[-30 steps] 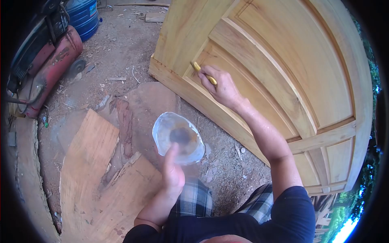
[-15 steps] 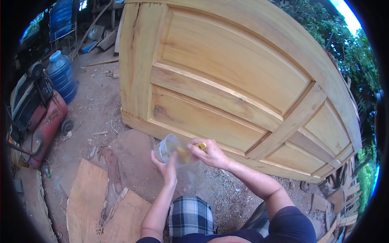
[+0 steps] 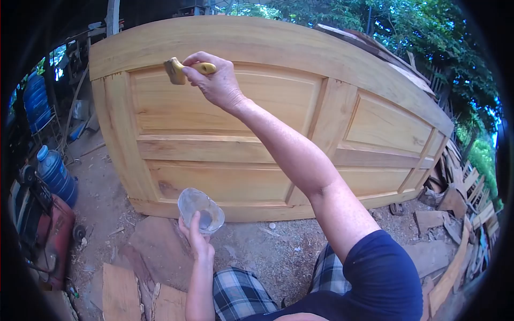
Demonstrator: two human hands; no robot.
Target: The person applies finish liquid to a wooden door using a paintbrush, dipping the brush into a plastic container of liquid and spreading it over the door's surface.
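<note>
A wooden panel door lies on its long edge in front of me, its raised panels facing me. My right hand is stretched out to the door's upper left and grips a paintbrush by its yellow handle. The brush's bristles overlap the upper panel's top edge near the left corner. Low in front of the door, my left hand holds a clear plastic tub, thumb inside the rim and fingers behind it. The tub is tilted toward me, with a little liquid showing at its bottom.
A red air compressor and a blue water jug stand on the dirt floor at left. Wooden boards lie by my left leg. Scrap wood is piled at the right, and more planks show behind the door.
My right hand has lifted the paintbrush out of the tub and reached up and left to the door's top. My left hand with the tub sits slightly lower and further left. The view has turned.
</note>
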